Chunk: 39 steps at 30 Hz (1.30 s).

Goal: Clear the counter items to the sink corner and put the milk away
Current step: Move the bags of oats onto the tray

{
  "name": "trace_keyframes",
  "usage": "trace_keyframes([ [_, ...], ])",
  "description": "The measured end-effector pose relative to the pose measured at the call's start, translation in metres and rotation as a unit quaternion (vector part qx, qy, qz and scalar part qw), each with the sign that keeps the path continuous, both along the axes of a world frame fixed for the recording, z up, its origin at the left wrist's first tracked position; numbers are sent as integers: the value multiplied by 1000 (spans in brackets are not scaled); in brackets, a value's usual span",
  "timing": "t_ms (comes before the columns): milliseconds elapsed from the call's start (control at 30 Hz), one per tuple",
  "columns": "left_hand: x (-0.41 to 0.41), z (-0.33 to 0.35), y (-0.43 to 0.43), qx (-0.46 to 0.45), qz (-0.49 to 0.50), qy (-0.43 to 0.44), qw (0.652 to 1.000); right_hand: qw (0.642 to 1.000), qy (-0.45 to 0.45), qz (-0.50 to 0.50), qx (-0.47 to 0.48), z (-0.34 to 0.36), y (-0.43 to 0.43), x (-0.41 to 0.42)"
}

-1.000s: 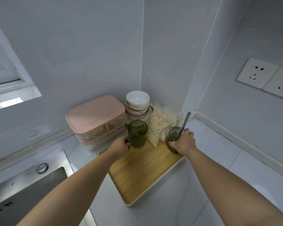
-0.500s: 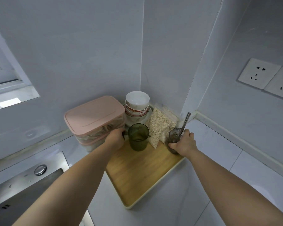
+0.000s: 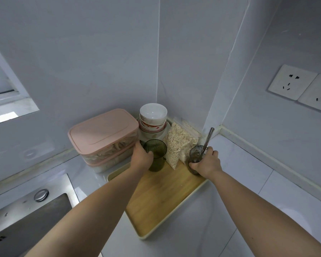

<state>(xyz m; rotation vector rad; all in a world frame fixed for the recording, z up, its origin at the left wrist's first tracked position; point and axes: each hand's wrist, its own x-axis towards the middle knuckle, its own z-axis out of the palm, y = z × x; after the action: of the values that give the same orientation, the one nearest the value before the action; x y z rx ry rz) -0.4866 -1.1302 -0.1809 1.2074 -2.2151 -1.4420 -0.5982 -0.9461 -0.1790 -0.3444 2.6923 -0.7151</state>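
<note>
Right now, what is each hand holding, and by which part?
Left hand grips the green cup by its side; right hand grips the clear glass around its side.

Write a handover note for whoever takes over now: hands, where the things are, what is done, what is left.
Left hand grips the green cup, standing on the wooden tray.
Right hand grips the grey glass with a spoon in it, at the tray's right edge.
Done: oats bag, stacked bowls and pink container sit in the corner beside the sink.
Left: release cup and glass; milk is not in view, so find it and put it away.
</note>
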Motion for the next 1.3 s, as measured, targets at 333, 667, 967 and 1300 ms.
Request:
trace_keyframes([
  [333,-12,9,-18,-122,-28,-38,991,1000,9,3,-7,-1,0,-2],
  [667,-7,11,-27,-262,-107,-22,959,1000,7,9,-8,2,0,-1],
  [967,1,15,-6,-374,-195,-25,906,997,6,48,64,9,8,1],
  [1300,12,47,43,-454,-346,-61,819,996,72,48,36,38,45,35],
])
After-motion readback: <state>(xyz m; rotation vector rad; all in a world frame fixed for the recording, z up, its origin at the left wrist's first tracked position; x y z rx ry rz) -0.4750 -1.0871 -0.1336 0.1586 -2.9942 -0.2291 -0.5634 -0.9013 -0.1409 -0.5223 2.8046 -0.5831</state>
